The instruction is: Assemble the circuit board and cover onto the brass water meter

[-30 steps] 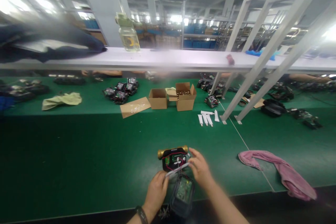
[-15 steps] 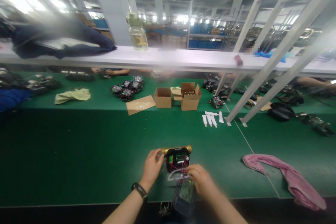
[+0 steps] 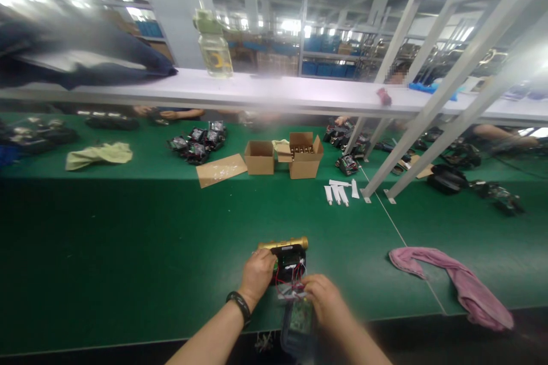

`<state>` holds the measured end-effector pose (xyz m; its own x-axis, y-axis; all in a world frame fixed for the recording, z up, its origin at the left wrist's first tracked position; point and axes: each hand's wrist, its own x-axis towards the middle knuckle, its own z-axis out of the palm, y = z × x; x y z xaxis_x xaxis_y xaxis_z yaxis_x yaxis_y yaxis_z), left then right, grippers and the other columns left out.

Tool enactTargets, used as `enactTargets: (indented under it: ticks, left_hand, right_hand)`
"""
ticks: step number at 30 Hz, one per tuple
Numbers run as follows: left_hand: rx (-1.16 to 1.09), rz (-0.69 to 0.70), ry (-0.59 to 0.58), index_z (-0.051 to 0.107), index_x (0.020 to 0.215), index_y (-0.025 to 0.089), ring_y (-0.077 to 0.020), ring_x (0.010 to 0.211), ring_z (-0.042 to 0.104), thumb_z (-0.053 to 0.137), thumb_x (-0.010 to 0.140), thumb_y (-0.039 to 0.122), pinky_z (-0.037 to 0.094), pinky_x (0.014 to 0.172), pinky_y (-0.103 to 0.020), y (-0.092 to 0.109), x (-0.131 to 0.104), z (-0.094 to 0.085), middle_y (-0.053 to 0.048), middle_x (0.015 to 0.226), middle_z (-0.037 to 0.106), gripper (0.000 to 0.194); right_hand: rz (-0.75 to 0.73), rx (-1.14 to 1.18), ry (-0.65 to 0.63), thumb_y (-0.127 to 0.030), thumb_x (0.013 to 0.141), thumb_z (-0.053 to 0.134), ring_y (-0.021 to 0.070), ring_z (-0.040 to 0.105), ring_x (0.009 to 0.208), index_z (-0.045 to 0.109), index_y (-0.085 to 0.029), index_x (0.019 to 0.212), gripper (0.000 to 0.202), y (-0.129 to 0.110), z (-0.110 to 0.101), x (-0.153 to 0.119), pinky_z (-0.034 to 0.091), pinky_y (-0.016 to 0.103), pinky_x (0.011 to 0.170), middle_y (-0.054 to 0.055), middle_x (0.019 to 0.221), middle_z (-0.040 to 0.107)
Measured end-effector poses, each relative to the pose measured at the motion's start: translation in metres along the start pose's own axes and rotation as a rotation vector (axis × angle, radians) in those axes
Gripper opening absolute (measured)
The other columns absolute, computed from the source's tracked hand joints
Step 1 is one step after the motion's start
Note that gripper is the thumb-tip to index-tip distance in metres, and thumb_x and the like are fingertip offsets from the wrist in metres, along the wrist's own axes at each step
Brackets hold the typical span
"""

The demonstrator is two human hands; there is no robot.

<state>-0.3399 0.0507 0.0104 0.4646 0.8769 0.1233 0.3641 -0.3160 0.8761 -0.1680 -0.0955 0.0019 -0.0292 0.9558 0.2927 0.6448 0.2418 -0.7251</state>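
A black open housing (image 3: 289, 272) stands at the front of the green bench, with a brass pipe (image 3: 286, 243) along its far side. My left hand (image 3: 258, 275) reaches over the housing's left side, fingers bent together at a green part inside; what they grip is hidden. Red and white wires (image 3: 287, 287) run from the housing to a dark cover with a green circuit board (image 3: 301, 316), which hangs past the bench edge. My right hand (image 3: 322, 298) is closed at the wires, thumb and fingers pinched on them just above the cover.
Beyond lie several white tubes (image 3: 337, 194), two cardboard boxes (image 3: 260, 159) and a flat cardboard piece (image 3: 221, 170). A pink cloth (image 3: 456, 276) lies at right. Metal posts (image 3: 422, 108) rise beside a white shelf (image 3: 282, 86) with a bottle (image 3: 215, 51). Other people's hands (image 3: 171, 114) work across the bench.
My left hand has moved from the pipe's left end onto the housing's left side, its fingers now curled in over the green part. My right hand stays at the wires. The view shifted slightly.
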Motion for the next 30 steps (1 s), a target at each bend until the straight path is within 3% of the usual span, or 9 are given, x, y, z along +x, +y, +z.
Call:
enactTargets:
  ticks: [3, 5, 7, 10, 12, 15, 20, 25, 30]
  left_hand:
    - [-0.003, -0.060, 0.099, 0.065, 0.070, 0.021, -0.0236, 0.086, 0.052, 0.062, 0.072, 0.030, 0.035, 0.092, -0.035, -0.004, 0.005, -0.018, -0.008, 0.082, 0.060, 0.010]
    - [-0.020, -0.254, 0.351, 0.061, 0.071, 0.020, -0.0218, 0.081, 0.055, 0.063, 0.069, 0.036, 0.042, 0.083, -0.034, -0.014, 0.014, -0.048, -0.006, 0.079, 0.060, 0.017]
    - [-0.009, -0.408, 0.534, 0.055, 0.073, 0.017, -0.0205, 0.063, 0.054, 0.044, 0.080, 0.042, 0.046, 0.064, -0.035, -0.028, 0.023, -0.084, -0.004, 0.063, 0.054, 0.029]
    - [-0.033, -0.543, 0.639, 0.050, 0.069, 0.015, -0.0184, 0.046, 0.049, 0.020, 0.087, 0.047, 0.041, 0.044, -0.030, -0.043, 0.029, -0.122, -0.003, 0.052, 0.046, 0.048]
    - [-0.061, -0.529, 0.542, 0.055, 0.075, 0.014, -0.0187, 0.053, 0.054, 0.042, 0.080, 0.054, 0.042, 0.046, -0.028, -0.042, 0.026, -0.120, -0.005, 0.062, 0.055, 0.043]
    - [0.038, -0.240, 0.042, 0.060, 0.099, 0.016, -0.0190, 0.071, 0.058, 0.056, 0.075, 0.045, 0.044, 0.060, -0.028, -0.030, 0.019, -0.081, -0.007, 0.088, 0.062, 0.038]
    - [0.060, -0.184, -0.166, 0.069, 0.076, 0.018, -0.0189, 0.075, 0.057, 0.064, 0.067, 0.034, 0.040, 0.067, -0.026, -0.019, 0.025, -0.016, -0.005, 0.081, 0.063, 0.019]
    - [0.065, -0.263, -0.330, 0.070, 0.069, 0.013, -0.0184, 0.062, 0.058, 0.066, 0.061, 0.029, 0.039, 0.057, -0.026, -0.030, 0.040, -0.016, -0.005, 0.069, 0.065, 0.017]
    - [0.066, -0.178, -0.481, 0.071, 0.073, 0.015, -0.0160, 0.063, 0.058, 0.065, 0.063, 0.031, 0.041, 0.057, -0.024, -0.030, 0.049, -0.028, -0.004, 0.077, 0.066, 0.020]
  right_hand:
    - [0.011, -0.008, 0.016, -0.010, 0.081, 0.043, 0.0171, 0.051, 0.094, 0.056, -0.020, 0.092, 0.020, 0.004, 0.001, -0.002, 0.042, 0.032, 0.083, 0.006, 0.101, 0.060]
    - [0.024, -0.006, 0.032, -0.011, 0.082, 0.044, 0.0172, 0.051, 0.094, 0.056, -0.020, 0.090, 0.017, 0.007, 0.001, -0.003, 0.043, 0.032, 0.082, 0.006, 0.101, 0.060]
    - [0.035, -0.003, 0.047, -0.012, 0.082, 0.044, 0.0172, 0.052, 0.094, 0.056, -0.020, 0.088, 0.015, 0.009, 0.001, -0.004, 0.043, 0.032, 0.082, 0.006, 0.100, 0.060]
    - [0.062, 0.000, 0.051, -0.014, 0.084, 0.043, 0.0174, 0.053, 0.093, 0.056, -0.020, 0.086, 0.015, 0.009, 0.000, -0.007, 0.043, 0.032, 0.082, 0.006, 0.099, 0.060]
    - [0.080, 0.007, 0.042, -0.015, 0.084, 0.042, 0.0180, 0.053, 0.093, 0.057, -0.021, 0.086, 0.016, 0.008, 0.001, -0.008, 0.043, 0.033, 0.082, 0.007, 0.099, 0.060]
    - [0.089, 0.016, 0.038, -0.016, 0.084, 0.043, 0.0185, 0.053, 0.095, 0.058, -0.021, 0.088, 0.017, 0.007, 0.002, -0.008, 0.043, 0.033, 0.083, 0.007, 0.100, 0.061]
    - [0.070, 0.012, 0.039, -0.016, 0.084, 0.042, 0.0183, 0.054, 0.094, 0.059, -0.021, 0.089, 0.019, 0.009, 0.004, -0.008, 0.044, 0.033, 0.083, 0.007, 0.099, 0.061]
    - [0.072, 0.007, 0.032, -0.013, 0.084, 0.042, 0.0176, 0.053, 0.096, 0.058, -0.020, 0.091, 0.019, -0.002, -0.001, -0.007, 0.043, 0.033, 0.084, 0.007, 0.101, 0.060]
    - [0.108, 0.004, -0.004, -0.011, 0.084, 0.041, 0.0174, 0.052, 0.097, 0.056, -0.020, 0.093, 0.020, -0.019, -0.012, -0.002, 0.043, 0.033, 0.086, 0.006, 0.102, 0.059]
